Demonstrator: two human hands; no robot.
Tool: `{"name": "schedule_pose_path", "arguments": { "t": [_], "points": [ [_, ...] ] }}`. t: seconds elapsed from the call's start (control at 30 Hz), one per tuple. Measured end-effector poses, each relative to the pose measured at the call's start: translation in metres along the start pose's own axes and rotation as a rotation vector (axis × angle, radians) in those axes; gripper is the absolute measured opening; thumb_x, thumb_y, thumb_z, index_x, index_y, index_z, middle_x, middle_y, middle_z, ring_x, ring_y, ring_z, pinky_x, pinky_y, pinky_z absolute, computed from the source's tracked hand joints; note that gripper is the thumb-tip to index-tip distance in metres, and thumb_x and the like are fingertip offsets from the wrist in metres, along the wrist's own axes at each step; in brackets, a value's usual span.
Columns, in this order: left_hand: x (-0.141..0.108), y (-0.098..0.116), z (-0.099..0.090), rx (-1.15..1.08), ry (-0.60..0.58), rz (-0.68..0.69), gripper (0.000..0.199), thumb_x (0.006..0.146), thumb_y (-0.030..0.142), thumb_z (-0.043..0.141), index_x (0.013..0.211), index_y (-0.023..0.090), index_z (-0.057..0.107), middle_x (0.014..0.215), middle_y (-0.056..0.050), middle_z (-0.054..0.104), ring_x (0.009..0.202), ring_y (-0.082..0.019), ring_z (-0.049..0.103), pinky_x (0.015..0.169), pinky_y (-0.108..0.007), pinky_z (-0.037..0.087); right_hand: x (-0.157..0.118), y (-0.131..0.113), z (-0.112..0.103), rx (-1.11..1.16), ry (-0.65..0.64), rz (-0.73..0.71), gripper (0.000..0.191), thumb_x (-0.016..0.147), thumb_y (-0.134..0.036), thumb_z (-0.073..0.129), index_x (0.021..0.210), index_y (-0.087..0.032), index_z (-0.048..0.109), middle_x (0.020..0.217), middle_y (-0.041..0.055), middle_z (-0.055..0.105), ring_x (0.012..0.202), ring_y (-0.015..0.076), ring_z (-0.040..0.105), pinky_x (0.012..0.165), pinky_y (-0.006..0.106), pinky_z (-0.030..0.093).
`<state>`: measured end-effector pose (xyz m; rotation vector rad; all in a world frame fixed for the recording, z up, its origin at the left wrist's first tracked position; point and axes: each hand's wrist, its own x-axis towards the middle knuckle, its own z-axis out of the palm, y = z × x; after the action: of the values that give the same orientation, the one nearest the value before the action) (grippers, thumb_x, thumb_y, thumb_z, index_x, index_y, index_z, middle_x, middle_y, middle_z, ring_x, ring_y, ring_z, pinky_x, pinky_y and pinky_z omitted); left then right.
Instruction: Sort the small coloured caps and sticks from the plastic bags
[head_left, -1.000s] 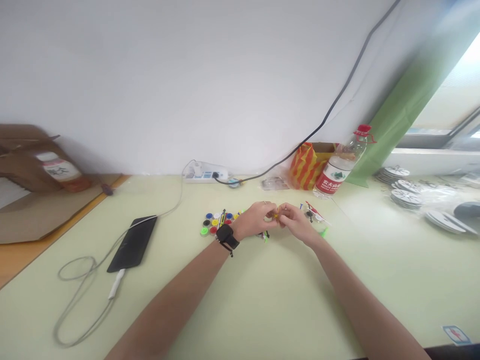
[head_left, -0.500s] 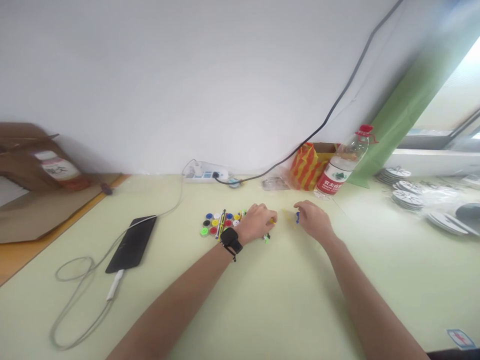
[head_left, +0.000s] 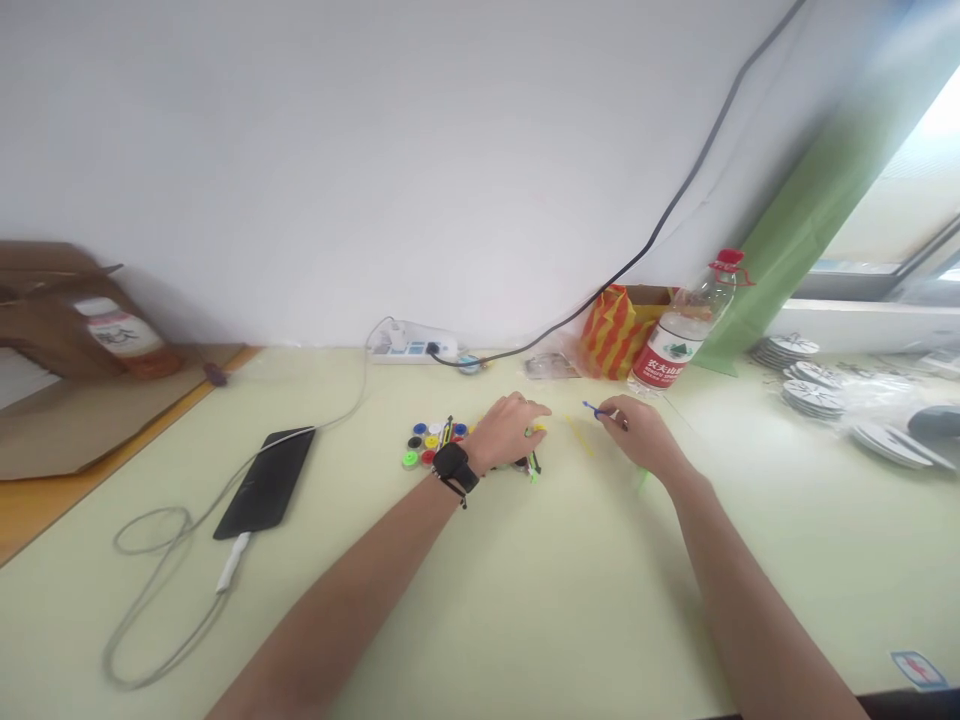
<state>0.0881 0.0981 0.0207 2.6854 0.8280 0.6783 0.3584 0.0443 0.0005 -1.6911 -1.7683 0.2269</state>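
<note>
My left hand (head_left: 508, 432), with a black watch on the wrist, is over the right part of a group of small coloured round pieces (head_left: 431, 442). Its index finger stretches out and the fingers are apart; small yellow and green bits show beneath them. My right hand (head_left: 637, 432) pinches a thin blue plastic stick (head_left: 592, 408) that points left. Between the hands a thin yellow stick (head_left: 579, 437) lies on the table. A green piece (head_left: 643, 481) shows just below my right hand, partly hidden. Dark and green sticks (head_left: 534, 466) lie beside my left hand.
A black phone (head_left: 266, 483) with a white cable lies left. Against the wall are a power strip (head_left: 412, 346), a red-yellow bag (head_left: 609, 335) and a large water bottle (head_left: 670, 345). Stacks of white discs (head_left: 815, 392) stand right; a cardboard box (head_left: 56, 420) is far left.
My left hand's fingers have straightened from a curled pose. In my right hand the blue stick now sticks out to the left. A green piece has come into view below that hand.
</note>
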Motion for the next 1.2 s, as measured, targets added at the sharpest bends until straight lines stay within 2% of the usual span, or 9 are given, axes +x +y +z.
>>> {"name": "schedule_pose_path", "arguments": {
  "t": [0.07,0.17,0.37,0.5,0.6,0.77,0.93,1.07,1.2],
  "points": [
    [0.002,0.004,-0.003,-0.104,0.066,-0.007,0.037,0.094,0.031,0.062,0.129,0.022,0.066,0.128,-0.009,0.071,0.117,-0.028,0.061,0.103,-0.043,0.048,0.0,-0.012,0.003,0.216,0.035,0.021,0.015,0.085,-0.035,0.064,0.092,-0.022,0.068,0.086,0.0071,0.075,0.071,0.022,0.066,0.069,0.038,0.052],
    [0.004,0.014,-0.006,-0.284,0.107,0.006,0.04,0.094,0.034,0.062,0.133,0.023,0.063,0.133,-0.008,0.068,0.113,-0.024,0.065,0.1,-0.038,0.052,-0.003,-0.036,0.012,0.564,-0.064,0.029,0.018,0.082,-0.036,0.066,0.092,-0.021,0.066,0.082,0.0052,0.074,0.072,0.0206,0.068,0.069,0.036,0.054],
    [0.007,0.027,-0.006,-0.475,0.113,0.06,0.018,0.09,0.02,0.059,0.105,0.019,0.069,0.103,-0.005,0.074,0.092,-0.017,0.069,0.089,-0.029,0.056,-0.011,-0.067,0.021,0.769,-0.196,0.018,0.008,0.08,-0.028,0.061,0.082,-0.021,0.06,0.072,0.0003,0.066,0.069,0.0172,0.064,0.067,0.032,0.05],
    [0.007,0.026,-0.004,-0.482,0.122,0.028,0.007,0.085,0.019,0.061,0.092,0.019,0.065,0.089,-0.002,0.071,0.083,-0.016,0.069,0.08,-0.027,0.055,-0.008,-0.06,0.021,0.603,-0.148,-0.025,0.015,0.083,-0.027,0.054,0.091,-0.021,0.066,0.082,0.002,0.07,0.076,0.0188,0.063,0.07,0.032,0.048],
    [0.005,0.028,0.003,-0.395,0.08,0.0,0.002,0.084,0.02,0.063,0.084,0.02,0.061,0.082,-0.001,0.068,0.078,-0.017,0.066,0.075,-0.028,0.053,-0.005,-0.041,0.023,0.271,-0.034,-0.027,0.025,0.086,-0.023,0.05,0.103,-0.022,0.07,0.092,0.0053,0.074,0.085,0.0227,0.065,0.077,0.035,0.048],
    [-0.001,0.038,0.022,-0.146,-0.057,0.048,0.007,0.089,0.024,0.065,0.096,0.023,0.067,0.092,-0.003,0.072,0.089,-0.022,0.067,0.078,-0.031,0.05,-0.004,-0.007,0.025,-0.193,0.008,0.047,0.031,0.088,-0.017,0.052,0.112,-0.02,0.071,0.108,0.0134,0.074,0.098,0.0291,0.067,0.08,0.037,0.046],
    [0.0,0.037,0.032,0.087,-0.133,0.087,0.01,0.095,0.028,0.064,0.091,0.023,0.071,0.087,-0.005,0.072,0.093,-0.024,0.066,0.082,-0.035,0.045,-0.003,0.004,0.012,-0.3,-0.015,0.121,0.025,0.088,-0.025,0.06,0.11,-0.024,0.071,0.096,0.0077,0.075,0.087,0.0252,0.067,0.07,0.034,0.043],
    [0.0,0.033,0.028,0.152,-0.129,0.128,0.021,0.1,0.028,0.055,0.089,0.022,0.072,0.09,-0.006,0.073,0.102,-0.025,0.063,0.084,-0.037,0.043,-0.003,0.014,-0.009,-0.382,0.046,0.182,0.015,0.086,-0.023,0.059,0.095,-0.025,0.072,0.096,0.0078,0.075,0.088,0.025,0.067,0.067,0.033,0.041],
    [-0.004,0.032,0.022,0.206,-0.1,0.149,0.015,0.099,0.03,0.058,0.098,0.022,0.071,0.103,-0.007,0.074,0.111,-0.028,0.057,0.087,-0.039,0.042,-0.008,0.029,-0.023,-0.458,0.002,0.266,0.008,0.082,-0.027,0.065,0.086,-0.024,0.071,0.09,0.0087,0.075,0.085,0.026,0.067,0.064,0.033,0.04]
  ]
}}
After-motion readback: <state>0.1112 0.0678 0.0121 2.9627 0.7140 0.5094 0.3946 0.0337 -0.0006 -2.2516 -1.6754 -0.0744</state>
